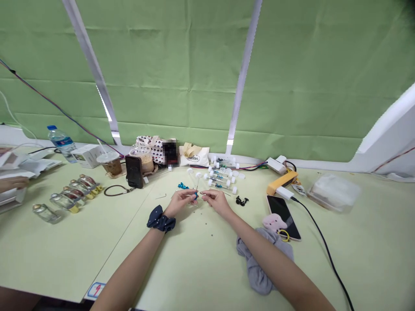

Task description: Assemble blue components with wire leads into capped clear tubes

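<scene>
In the middle of the table my left hand (182, 201) pinches a small blue metal part (196, 195) with a thin rod (197, 183) rising from it. Close beside it my right hand (215, 200) has thumb and forefinger pressed together; what they hold, if anything, is too small to make out. More blue parts (183, 185) lie just beyond my left hand. Behind my hands is a group of clear tubes (220, 179) with white caps and blue pieces inside. Several black parts (241, 201) lie to the right. A small hex key (161, 197) rests to the left.
Perfume-like bottles (71, 193) stand in a row at left, near another person's hand (13, 184). A drink cup (110, 163) and an upright phone (134, 171) are at the back. Grey cloth (259, 263), a flat phone (285, 216) and a black cable (324, 246) lie at right.
</scene>
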A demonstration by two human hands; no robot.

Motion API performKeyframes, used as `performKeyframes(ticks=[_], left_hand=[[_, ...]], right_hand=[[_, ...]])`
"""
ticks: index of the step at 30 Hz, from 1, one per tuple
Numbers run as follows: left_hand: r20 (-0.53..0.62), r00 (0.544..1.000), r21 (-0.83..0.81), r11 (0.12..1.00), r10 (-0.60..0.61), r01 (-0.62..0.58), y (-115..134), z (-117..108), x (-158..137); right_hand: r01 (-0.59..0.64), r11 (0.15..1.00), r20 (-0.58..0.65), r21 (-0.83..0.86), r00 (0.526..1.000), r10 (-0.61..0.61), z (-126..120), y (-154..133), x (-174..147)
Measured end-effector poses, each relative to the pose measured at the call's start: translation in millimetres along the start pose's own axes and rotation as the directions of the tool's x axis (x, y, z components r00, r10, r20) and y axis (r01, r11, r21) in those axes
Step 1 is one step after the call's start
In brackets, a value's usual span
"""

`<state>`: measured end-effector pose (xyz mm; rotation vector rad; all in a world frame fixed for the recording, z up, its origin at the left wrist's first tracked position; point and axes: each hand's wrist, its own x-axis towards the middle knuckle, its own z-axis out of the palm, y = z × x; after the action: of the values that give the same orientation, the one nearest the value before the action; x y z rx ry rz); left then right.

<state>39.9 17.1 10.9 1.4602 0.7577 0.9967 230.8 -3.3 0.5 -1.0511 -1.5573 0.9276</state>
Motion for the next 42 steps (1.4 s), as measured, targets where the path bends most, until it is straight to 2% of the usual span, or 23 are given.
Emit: performKeyframes(ticks=[2, 4, 9, 13, 17, 23, 32, 42], left_hand=[[-0.092, 0.995, 0.014, 1.0, 0.022, -0.021, -2, -9, 2], [-0.161, 0.986, 0.03, 0.999, 0.048, -0.044, -5, -17, 3], [-0.26, 0.961, 0.031, 0.996, 0.09, -0.084, -10, -28, 5], [-0.258, 0.961, 0.029, 0.995, 0.097, -0.092, -10, -26, 4], [-0.255, 0.963, 0.026, 0.997, 0.083, -0.079, -10, -24, 4], [-0.257, 0.963, 0.019, 0.997, 0.082, -0.08, -11, -25, 5], [-0.236, 0.968, 0.022, 0.997, 0.08, -0.077, -11, -24, 5], [-0.231, 0.969, 0.044, 0.996, 0.083, -0.074, -11, -23, 5]], right_hand=[[-0.052, 0.999, 0.08, -0.007, 0.995, 0.052, 0, 3, -1], [-0.053, 0.997, 0.171, -0.059, 0.983, 0.062, 0, 5, -2], [0.102, 0.96, 0.289, -0.26, 0.957, -0.023, 2, 8, -6], [0.187, 0.918, 0.338, -0.349, 0.939, -0.063, 1, 7, -6], [0.256, 0.897, 0.411, -0.36, 0.907, -0.094, -2, 4, -4], [0.28, 0.898, 0.499, -0.339, 0.863, -0.08, -3, 0, -6], [0.358, 0.856, 0.527, -0.374, 0.841, -0.121, 1, 5, -7], [0.387, 0.828, 0.548, -0.405, 0.828, -0.119, 3, 2, -8]])
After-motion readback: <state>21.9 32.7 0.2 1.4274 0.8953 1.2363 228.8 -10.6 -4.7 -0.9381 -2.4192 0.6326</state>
